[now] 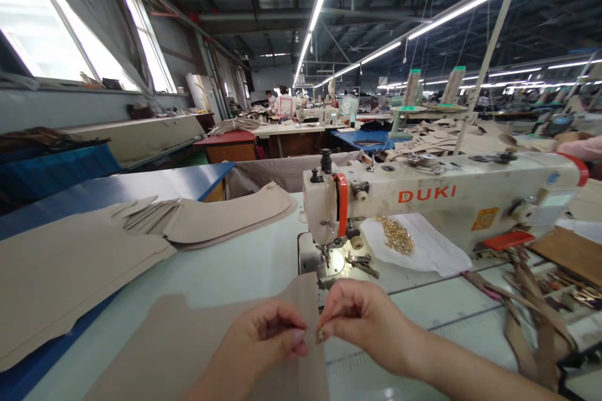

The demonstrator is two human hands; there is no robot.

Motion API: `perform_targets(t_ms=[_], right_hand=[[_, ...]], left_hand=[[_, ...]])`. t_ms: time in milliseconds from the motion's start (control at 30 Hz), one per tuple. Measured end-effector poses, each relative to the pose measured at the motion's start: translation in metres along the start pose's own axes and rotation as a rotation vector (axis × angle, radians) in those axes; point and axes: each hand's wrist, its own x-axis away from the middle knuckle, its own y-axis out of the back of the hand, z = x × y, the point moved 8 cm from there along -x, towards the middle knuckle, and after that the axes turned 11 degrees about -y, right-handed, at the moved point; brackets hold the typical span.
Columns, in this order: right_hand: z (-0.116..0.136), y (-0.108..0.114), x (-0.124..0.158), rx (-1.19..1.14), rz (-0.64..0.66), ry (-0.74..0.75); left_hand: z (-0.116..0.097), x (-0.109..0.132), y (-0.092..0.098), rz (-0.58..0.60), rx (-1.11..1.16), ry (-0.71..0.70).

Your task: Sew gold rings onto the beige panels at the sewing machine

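My right hand (pixel 364 322) pinches a small gold-coloured metal fitting (pixel 320 333) between thumb and fingertips; its exact shape is too small to tell. Close beside it, my left hand (pixel 266 338) is closed in a pinch, with fingertips near the fitting, and what it holds is too small to name. Under both hands lies a beige fabric panel (pixel 197 338), its right edge just in front of the sewing machine (pixel 423 191). A pile of gold metal fittings (pixel 396 235) rests on a white sheet (pixel 437 249) beneath the machine's arm.
Stacked beige panels (pixel 230 216) and a large beige piece (pixel 70 269) lie on the left. Beige strips (pixel 540 307) hang at the right by a tray of metal parts (pixel 574 294). Thread cones (pixel 454 86) stand behind the machine. A co-worker (pixel 285 103) sits far back.
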Motion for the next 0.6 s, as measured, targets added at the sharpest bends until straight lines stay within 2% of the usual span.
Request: perform_targets(t_ms=[133, 267, 367, 500, 600], right_hand=[[-0.009, -0.001, -0.007, -0.091, 0.027, -0.074], [-0.007, 0.004, -0.011, 0.007, -0.042, 0.001], [-0.009, 0.006, -0.012, 0.005, -0.073, -0.001], [-0.017, 0.0, -0.017, -0.095, -0.008, -0.07], [-0.021, 0.001, -0.026, -0.16, -0.014, -0.102]], left_hand=[[0.012, -0.003, -0.008, 0.064, 0.08, 0.057], [0.027, -0.01, -0.003, 0.028, 0.111, 0.031], [0.033, -0.015, 0.002, 0.003, 0.106, 0.006], [0.028, -0.018, 0.005, -0.035, 0.088, 0.006], [0.017, -0.017, 0.005, -0.089, 0.106, 0.038]])
